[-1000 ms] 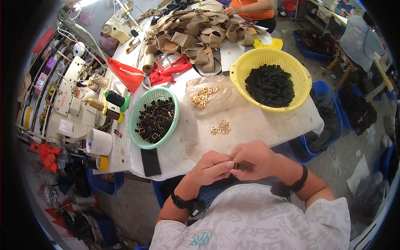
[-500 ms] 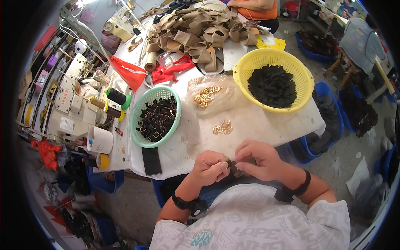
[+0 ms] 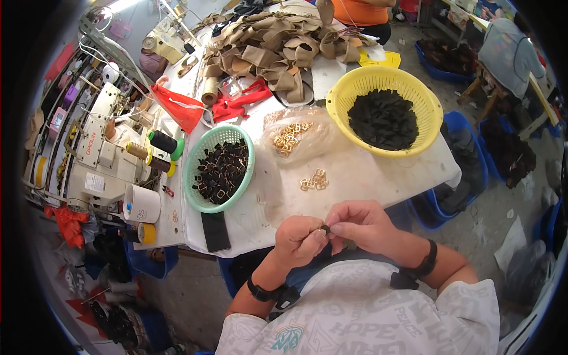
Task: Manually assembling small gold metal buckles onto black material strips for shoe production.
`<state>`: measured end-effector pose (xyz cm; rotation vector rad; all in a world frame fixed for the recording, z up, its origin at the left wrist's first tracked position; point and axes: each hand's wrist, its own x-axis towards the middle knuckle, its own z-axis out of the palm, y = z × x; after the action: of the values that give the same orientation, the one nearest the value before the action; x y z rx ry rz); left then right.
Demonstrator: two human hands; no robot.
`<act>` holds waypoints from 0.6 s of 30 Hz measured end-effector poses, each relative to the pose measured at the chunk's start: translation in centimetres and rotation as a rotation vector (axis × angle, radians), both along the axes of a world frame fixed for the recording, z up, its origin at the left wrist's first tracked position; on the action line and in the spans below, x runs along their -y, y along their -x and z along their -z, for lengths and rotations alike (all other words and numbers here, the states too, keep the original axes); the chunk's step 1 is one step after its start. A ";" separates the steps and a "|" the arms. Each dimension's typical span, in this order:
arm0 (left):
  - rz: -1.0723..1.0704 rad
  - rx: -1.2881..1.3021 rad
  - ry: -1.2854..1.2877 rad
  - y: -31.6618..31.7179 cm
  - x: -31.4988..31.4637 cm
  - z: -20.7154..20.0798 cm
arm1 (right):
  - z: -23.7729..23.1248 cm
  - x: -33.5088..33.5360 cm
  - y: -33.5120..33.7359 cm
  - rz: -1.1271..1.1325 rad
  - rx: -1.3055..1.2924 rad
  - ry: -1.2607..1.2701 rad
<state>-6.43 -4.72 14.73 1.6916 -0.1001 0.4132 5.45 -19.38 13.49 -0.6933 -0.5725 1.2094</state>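
Close to the front table edge, my left hand [image 3: 297,241] is closed with thumb and forefinger pinching a small black fabric strip [image 3: 325,229]. My right hand [image 3: 362,227] meets it from the right, its thumb and fingertips closed on the same strip. Fingers hide most of the strip, so whether a ring sits on it cannot be made out. Just beyond the hands lies a small pile of gold square rings [image 3: 315,180]. More gold rings fill a clear plastic bag [image 3: 276,124] behind it. Black strips [image 3: 383,120] are heaped in a yellow basket [image 3: 432,118].
A mint green basket [image 3: 251,163] holds black tabs with gold rings. Beside it lie a black phone [image 3: 215,231] and a sewing machine [image 3: 89,145] with thread spools [image 3: 163,142]. Tan fabric pieces [image 3: 260,56] cover the far table. Blue tubs [image 3: 455,124] stand right; a person in orange [image 3: 361,13] sits beyond.
My right fingers have come together onto the black strip, where they were spread wider before. Both hands are now closer together. The whole view has shifted slightly.
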 end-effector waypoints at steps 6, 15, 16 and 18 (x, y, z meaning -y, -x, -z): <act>0.064 -0.061 0.142 0.0 -0.3 0.1 | 0.1 -0.2 -0.5 -0.024 0.040 0.015; 0.198 -0.248 0.244 -0.9 -2.4 0.9 | 1.1 -1.4 -1.7 -0.107 -0.188 0.165; 0.211 -0.275 0.271 -1.0 -2.5 0.9 | 1.2 -1.6 -1.9 -0.129 -0.210 0.178; 0.218 -0.324 0.273 -1.1 -2.8 1.0 | 1.6 -1.8 -2.3 -0.172 -0.254 0.204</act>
<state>-5.30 -1.97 13.73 1.4395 0.0110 -0.0141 7.74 -17.62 11.89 -0.6573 -0.3036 1.5058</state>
